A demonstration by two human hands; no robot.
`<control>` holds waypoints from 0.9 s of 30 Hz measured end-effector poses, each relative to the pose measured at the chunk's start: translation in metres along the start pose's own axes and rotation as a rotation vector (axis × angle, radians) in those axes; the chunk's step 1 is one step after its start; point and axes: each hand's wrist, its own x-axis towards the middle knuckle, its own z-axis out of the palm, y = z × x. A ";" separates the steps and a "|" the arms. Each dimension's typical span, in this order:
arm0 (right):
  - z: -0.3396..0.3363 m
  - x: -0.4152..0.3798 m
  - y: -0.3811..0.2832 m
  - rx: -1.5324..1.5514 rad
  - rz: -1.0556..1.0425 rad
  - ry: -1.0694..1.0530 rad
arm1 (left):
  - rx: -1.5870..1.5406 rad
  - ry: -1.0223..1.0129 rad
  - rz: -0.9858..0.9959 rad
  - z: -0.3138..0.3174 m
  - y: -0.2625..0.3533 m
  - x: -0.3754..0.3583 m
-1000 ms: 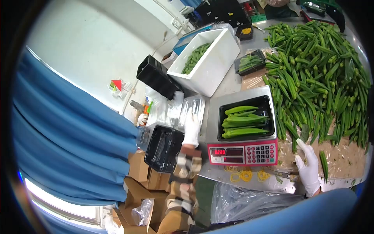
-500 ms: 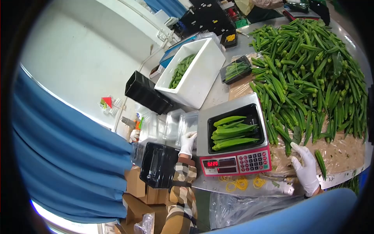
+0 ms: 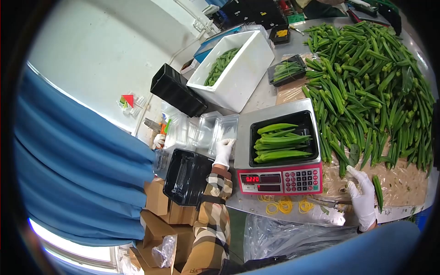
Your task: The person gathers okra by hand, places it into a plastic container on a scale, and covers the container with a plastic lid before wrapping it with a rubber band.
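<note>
Several okra pods (image 3: 283,145) lie lengthwise in a black plastic tray (image 3: 313,153) on a weighing scale (image 3: 280,180) with a red front, its display reading 0.220. My left hand (image 3: 223,152), in a white glove, is at the scale's left side, by the near corner of the clear plastic lids (image 3: 224,129). Its fingers are drawn together; what they hold, if anything, is hidden. To the scale's right, my gloved right hand (image 3: 363,197) has thumb and forefinger apart and holds nothing. It is just below the okra heap (image 3: 366,87) and beside a single okra pod (image 3: 378,192).
A white foam box (image 3: 247,78) with okra stands behind the scale, near a banded okra tray (image 3: 287,69). Stacked black trays (image 3: 187,176) are at left, above a cardboard box (image 3: 158,229). Yellow rubber bands (image 3: 285,205) lie along the front edge.
The camera view has shifted, so the scale and boxes appear slightly higher and farther right. Both hands keep nearly the same pose and place beside the scale.
</note>
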 end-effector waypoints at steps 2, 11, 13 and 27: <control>0.000 0.000 0.000 0.010 0.010 0.001 | 0.298 0.084 0.146 0.006 0.006 -0.004; -0.004 -0.008 0.007 -0.072 -0.082 0.105 | 0.358 0.056 0.205 0.003 -0.013 0.014; -0.005 -0.009 0.009 -0.063 -0.056 0.088 | 0.041 -0.037 0.170 -0.005 -0.007 0.006; -0.009 -0.021 0.015 -0.061 -0.075 0.063 | -0.208 -0.214 -0.216 -0.027 0.001 0.009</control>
